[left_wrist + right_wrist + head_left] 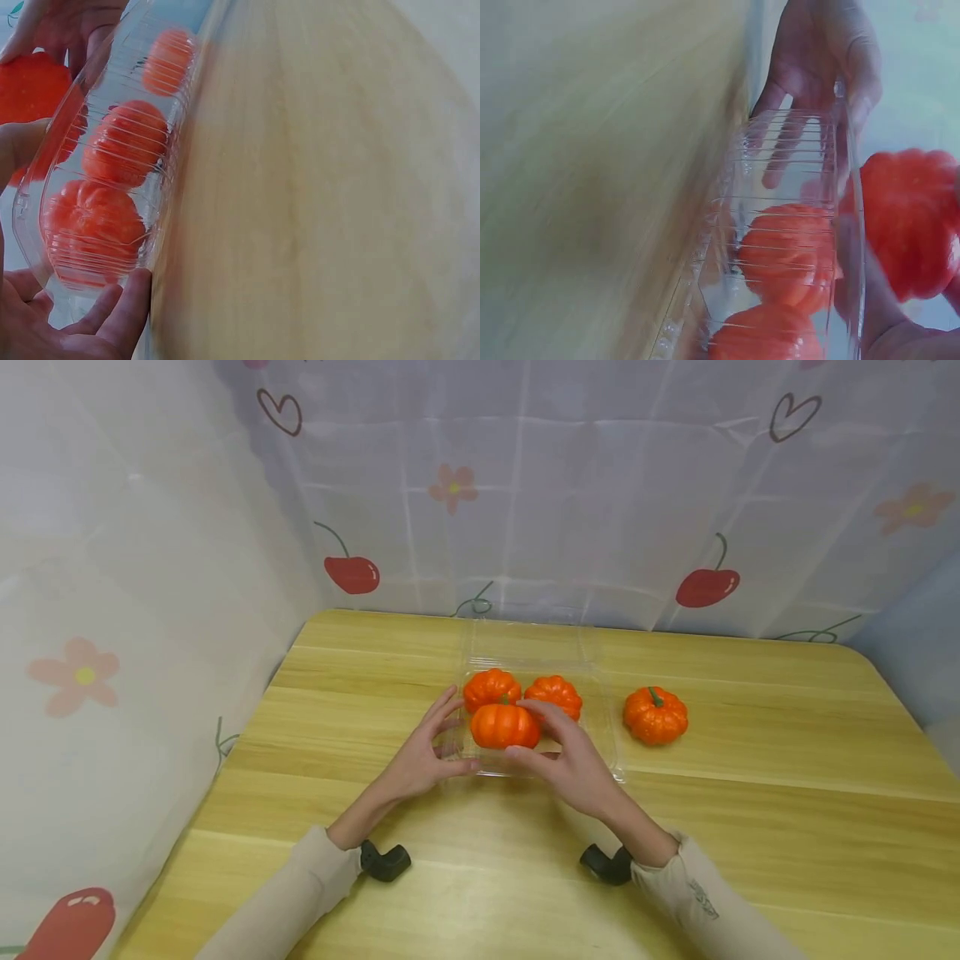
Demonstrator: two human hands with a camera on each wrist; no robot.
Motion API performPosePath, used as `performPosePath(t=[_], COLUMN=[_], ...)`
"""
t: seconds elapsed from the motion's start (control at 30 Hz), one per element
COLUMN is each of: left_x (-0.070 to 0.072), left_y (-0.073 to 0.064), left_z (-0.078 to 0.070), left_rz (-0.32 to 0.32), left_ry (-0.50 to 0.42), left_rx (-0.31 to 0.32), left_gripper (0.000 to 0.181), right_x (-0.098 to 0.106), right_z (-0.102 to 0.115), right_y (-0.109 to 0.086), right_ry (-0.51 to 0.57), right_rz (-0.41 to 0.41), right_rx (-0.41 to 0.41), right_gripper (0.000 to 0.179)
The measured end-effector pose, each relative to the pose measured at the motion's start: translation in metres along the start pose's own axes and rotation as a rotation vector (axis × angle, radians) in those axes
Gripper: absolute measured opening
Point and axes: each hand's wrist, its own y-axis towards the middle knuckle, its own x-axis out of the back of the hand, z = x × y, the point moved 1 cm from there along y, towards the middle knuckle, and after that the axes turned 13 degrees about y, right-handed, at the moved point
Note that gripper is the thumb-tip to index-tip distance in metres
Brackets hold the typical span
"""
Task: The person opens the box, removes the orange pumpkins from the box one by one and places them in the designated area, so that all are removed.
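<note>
A clear plastic box (603,727) stands on the table with its lid (525,643) folded back. Inside, two small orange pumpkins, a left one (487,687) and a right one (558,691), sit side by side along the back. My right hand (577,768) grips a third pumpkin (505,727), thumb and fingers at its right side, over the box's front left part. At the left end of the box, my left hand (420,760) has its fingers spread along the wall and its thumb by the front corner; the wrist view shows its fingertips (135,289) low against the box.
Another orange pumpkin (655,716) with a green stem sits on the wooden table (787,843), right of the box. Printed curtains (555,510) hang behind the table and along its left side. A dark wrist mount (386,862) shows below each hand.
</note>
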Motion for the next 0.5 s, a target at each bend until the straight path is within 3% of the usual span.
performPosePath(t=[0.5], left_x=[0.0], left_y=[-0.001], left_z=[0.002], left_rz=[0.003], left_ry=[0.008], left_rx=[0.009], left_gripper=[0.098], right_x=[0.012], right_z=[0.005], right_y=[-0.017], right_ry=[0.109], right_rz=[-0.052], right_rx=[-0.017], right_gripper=[0.061])
